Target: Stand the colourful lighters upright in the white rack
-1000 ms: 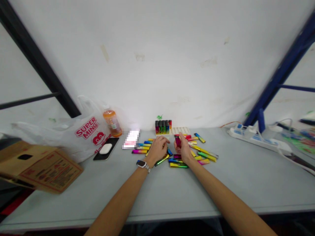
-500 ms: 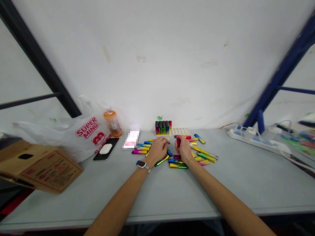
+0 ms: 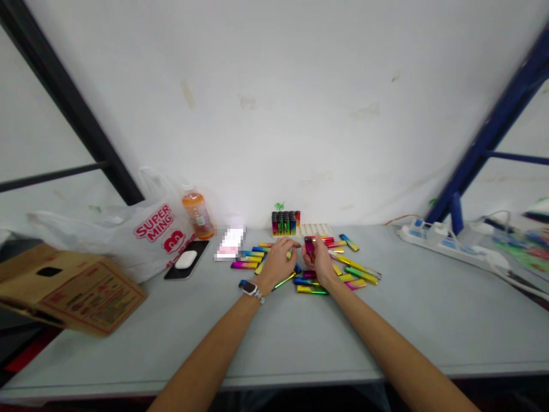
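In the head view my right hand (image 3: 319,260) is closed around a magenta lighter (image 3: 309,247), which stands nearly upright with its dark top up. To its left, my left hand (image 3: 278,260) curls over the loose lighters, wearing a watch (image 3: 249,288) at the wrist. A small yellow patch shows between its bent fingers, too small to name. Shiny multicoloured lighters lie scattered around both hands, among them a yellow-green one (image 3: 312,290) and a magenta-yellow one (image 3: 244,265). Behind the hands, several upright lighters (image 3: 283,223) stand packed at the left of a pale tray with holes (image 3: 315,229).
At left are a cardboard box (image 3: 92,292), a white plastic bag (image 3: 115,240), an orange bottle (image 3: 198,214) and a black phone (image 3: 198,264) with a white case (image 3: 186,260) on it. A blurred-out bright screen (image 3: 230,243) lies nearer. A power strip (image 3: 450,246) lies at right.
My right hand has turned and opened its grip slightly, so more of the magenta lighter shows. My left hand has shifted slightly, and a yellow patch now shows among its fingers.
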### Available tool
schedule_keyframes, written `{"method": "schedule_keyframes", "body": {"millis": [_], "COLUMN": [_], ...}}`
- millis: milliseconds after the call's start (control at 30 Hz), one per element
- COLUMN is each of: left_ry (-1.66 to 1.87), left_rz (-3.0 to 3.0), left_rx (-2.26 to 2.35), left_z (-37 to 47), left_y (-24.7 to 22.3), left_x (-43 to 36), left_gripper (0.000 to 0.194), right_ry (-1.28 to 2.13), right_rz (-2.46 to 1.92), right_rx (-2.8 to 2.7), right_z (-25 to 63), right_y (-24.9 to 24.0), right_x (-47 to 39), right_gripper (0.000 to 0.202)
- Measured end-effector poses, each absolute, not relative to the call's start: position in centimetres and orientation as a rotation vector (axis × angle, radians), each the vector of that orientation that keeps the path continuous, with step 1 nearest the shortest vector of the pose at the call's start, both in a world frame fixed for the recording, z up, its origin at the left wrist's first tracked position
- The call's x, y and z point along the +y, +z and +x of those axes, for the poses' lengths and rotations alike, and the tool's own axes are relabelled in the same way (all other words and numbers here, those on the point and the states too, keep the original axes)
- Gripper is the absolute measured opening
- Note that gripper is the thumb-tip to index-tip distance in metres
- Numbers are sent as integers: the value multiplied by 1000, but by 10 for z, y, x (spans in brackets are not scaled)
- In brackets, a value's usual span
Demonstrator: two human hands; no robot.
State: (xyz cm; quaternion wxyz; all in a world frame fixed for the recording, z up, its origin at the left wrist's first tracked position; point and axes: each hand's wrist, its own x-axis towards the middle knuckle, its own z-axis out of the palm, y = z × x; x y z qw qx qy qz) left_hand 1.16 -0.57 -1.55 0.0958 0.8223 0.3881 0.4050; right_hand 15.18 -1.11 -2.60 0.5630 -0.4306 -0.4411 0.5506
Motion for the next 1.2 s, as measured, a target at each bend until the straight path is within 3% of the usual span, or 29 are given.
{"method": "schedule_keyframes", "body": {"millis": [233, 667, 933, 1200], "left_ry": [1356, 1327, 1107, 781], "left_rz": [1934, 1826, 2357, 2611], "left_rx": [1091, 1006, 1215, 1472], "left_z": [24, 27, 51, 60], "left_y": [-13, 4, 62, 52], "left_x": [-10, 32, 90, 124], "left_gripper": [23, 23, 11, 11], "right_ry": [1062, 694, 643, 653], "right_rz": [-1086, -1085, -1175, -1131], "right_rx": [-1142, -1331, -1250, -1344], "right_z": [152, 170, 185, 184], "right_y": [-32, -33, -39, -40], "right_x": [-8, 4, 16, 14], "right_gripper": [33, 19, 34, 40]}}
